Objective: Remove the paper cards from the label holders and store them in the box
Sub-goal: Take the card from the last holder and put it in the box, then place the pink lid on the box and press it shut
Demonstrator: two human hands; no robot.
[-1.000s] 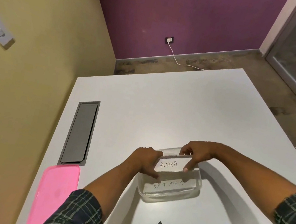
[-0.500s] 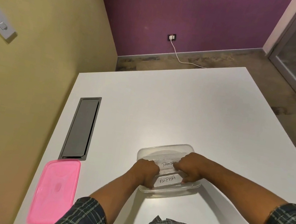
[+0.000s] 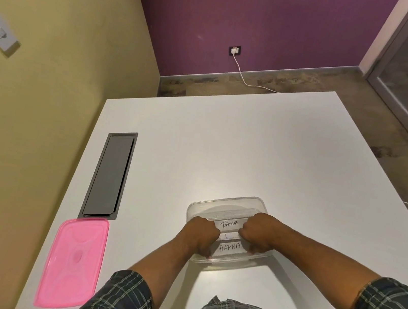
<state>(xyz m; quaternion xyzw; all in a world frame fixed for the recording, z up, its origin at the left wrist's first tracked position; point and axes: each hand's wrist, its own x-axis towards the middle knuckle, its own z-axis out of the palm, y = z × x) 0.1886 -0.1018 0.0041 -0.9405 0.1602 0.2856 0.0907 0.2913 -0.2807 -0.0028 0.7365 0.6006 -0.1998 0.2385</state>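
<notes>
A clear plastic box (image 3: 228, 201) stands on the white table (image 3: 252, 148) near its front edge. Both my hands are down inside it with the fingers curled. My left hand (image 3: 200, 236) is at the left end and my right hand (image 3: 257, 232) at the right end of a clear label holder whose card reads ALPHA (image 3: 229, 247). It lies along the box's near side. Just behind it, between my knuckles, shows a second card reading PANDA (image 3: 229, 224). The ends of both cards are hidden by my hands.
A pink box lid (image 3: 73, 262) lies flat at the table's front left corner. Behind it a grey cable hatch (image 3: 109, 177) is set into the tabletop. A yellow wall runs along the left edge. A white cable (image 3: 244, 76) lies on the floor beyond.
My hands carried the ALPHA holder from above the box down into it, to the near side. The BATMAN card is now out of sight and the PANDA card shows.
</notes>
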